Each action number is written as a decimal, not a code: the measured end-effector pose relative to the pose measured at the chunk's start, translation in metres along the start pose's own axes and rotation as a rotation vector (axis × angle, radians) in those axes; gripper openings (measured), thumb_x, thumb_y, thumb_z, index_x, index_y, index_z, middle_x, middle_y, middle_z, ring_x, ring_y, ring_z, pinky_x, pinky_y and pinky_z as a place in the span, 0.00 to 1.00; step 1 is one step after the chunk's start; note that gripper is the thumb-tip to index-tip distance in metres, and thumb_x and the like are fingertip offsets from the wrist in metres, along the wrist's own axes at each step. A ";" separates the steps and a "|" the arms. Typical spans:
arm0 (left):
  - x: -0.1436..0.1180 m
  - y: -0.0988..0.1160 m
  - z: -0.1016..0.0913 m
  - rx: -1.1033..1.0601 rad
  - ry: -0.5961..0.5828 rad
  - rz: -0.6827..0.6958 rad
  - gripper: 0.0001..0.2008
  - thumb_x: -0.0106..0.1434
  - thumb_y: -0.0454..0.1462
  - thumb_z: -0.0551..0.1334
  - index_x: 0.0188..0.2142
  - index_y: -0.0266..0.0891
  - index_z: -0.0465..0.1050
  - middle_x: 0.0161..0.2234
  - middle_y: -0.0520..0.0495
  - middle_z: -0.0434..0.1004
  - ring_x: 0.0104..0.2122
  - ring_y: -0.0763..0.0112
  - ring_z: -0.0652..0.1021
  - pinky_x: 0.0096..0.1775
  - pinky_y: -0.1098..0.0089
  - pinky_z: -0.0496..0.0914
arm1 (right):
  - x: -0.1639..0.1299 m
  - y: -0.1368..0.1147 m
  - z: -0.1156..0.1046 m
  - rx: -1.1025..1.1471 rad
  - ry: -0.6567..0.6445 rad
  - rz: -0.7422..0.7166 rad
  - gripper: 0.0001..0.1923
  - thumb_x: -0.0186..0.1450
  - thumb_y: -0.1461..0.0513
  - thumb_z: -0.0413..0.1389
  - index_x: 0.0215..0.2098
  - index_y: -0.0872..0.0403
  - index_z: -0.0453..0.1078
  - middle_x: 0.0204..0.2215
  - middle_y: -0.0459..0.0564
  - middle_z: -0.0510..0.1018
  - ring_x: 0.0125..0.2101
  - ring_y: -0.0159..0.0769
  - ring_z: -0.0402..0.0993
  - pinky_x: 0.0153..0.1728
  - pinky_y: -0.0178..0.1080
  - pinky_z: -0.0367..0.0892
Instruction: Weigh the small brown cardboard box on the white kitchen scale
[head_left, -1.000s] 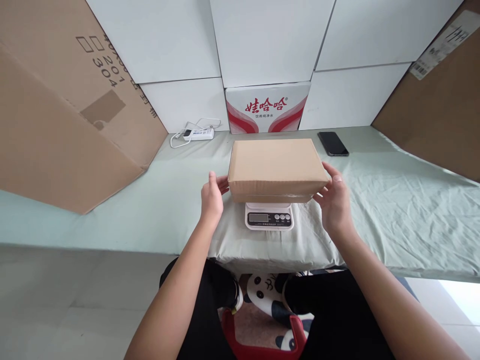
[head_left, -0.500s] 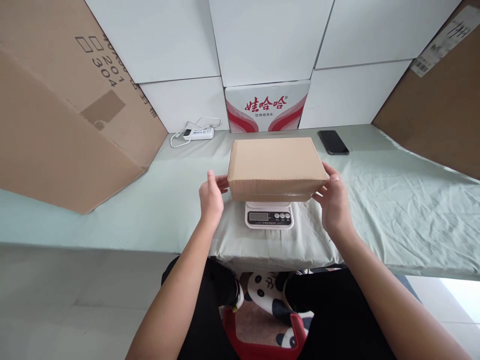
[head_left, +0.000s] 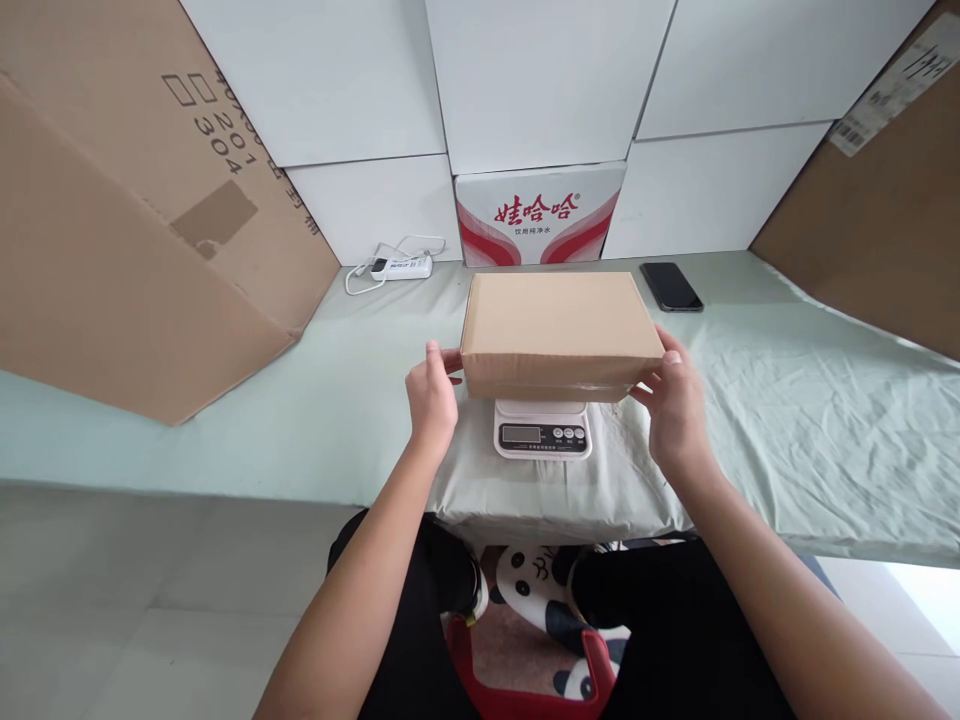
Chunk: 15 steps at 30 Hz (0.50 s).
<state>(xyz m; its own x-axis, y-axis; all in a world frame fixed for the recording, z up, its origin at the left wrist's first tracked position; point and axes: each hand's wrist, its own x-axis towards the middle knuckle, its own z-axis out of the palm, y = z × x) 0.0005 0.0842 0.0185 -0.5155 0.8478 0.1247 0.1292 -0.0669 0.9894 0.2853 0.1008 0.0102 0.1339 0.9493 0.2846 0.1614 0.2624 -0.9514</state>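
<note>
A closed brown cardboard box (head_left: 559, 320) is right above a small white kitchen scale (head_left: 543, 450), covering its weighing plate. Whether the box rests fully on the plate cannot be seen. At the box's left end is my left hand (head_left: 433, 405), its fingers against the side and its thumb raised. My right hand (head_left: 679, 415) grips the near right corner, thumb on the edge and fingers at the side and beneath. The scale's dark display and buttons face me, and the display shows no readable figures.
A black phone (head_left: 671, 287) lies behind to the right, a white power strip with cable (head_left: 403, 267) to the left. A red-and-white carton (head_left: 540, 215) and white panels line the back. Large cardboard sheets (head_left: 150, 250) flank the cloth-covered table (head_left: 360, 420).
The view has shifted slightly. Both hands remain at the box's two ends, and the box stays over the scale with barely any visible movement.
</note>
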 end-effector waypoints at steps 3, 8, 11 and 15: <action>-0.001 0.000 0.003 -0.015 -0.023 0.033 0.37 0.77 0.62 0.47 0.43 0.40 0.87 0.47 0.36 0.91 0.53 0.50 0.87 0.49 0.56 0.81 | 0.002 -0.003 0.001 -0.037 0.005 -0.029 0.30 0.78 0.37 0.46 0.71 0.35 0.69 0.68 0.54 0.77 0.65 0.57 0.77 0.51 0.61 0.84; -0.001 -0.010 0.011 0.013 -0.085 0.089 0.39 0.74 0.68 0.48 0.39 0.44 0.85 0.44 0.39 0.90 0.53 0.50 0.86 0.53 0.56 0.79 | 0.003 -0.013 0.006 -0.103 0.035 -0.108 0.30 0.79 0.38 0.46 0.72 0.35 0.67 0.70 0.53 0.75 0.66 0.56 0.77 0.56 0.64 0.82; 0.003 -0.015 0.017 -0.019 -0.153 0.140 0.40 0.72 0.71 0.49 0.41 0.43 0.84 0.46 0.37 0.89 0.55 0.48 0.85 0.58 0.55 0.78 | 0.010 -0.014 0.009 -0.133 0.057 -0.184 0.31 0.79 0.38 0.45 0.73 0.36 0.67 0.72 0.53 0.74 0.68 0.55 0.75 0.60 0.66 0.79; 0.018 -0.014 0.023 -0.116 -0.309 0.275 0.37 0.75 0.65 0.51 0.56 0.42 0.84 0.61 0.37 0.86 0.66 0.49 0.80 0.66 0.56 0.73 | 0.031 0.001 0.009 -0.173 0.072 -0.272 0.33 0.80 0.38 0.39 0.76 0.36 0.62 0.73 0.55 0.72 0.69 0.54 0.74 0.60 0.64 0.80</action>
<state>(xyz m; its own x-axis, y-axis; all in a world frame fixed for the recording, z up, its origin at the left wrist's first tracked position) 0.0086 0.1122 0.0057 -0.1950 0.9066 0.3743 0.1209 -0.3565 0.9264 0.2809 0.1322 0.0172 0.1307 0.8319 0.5393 0.3632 0.4660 -0.8068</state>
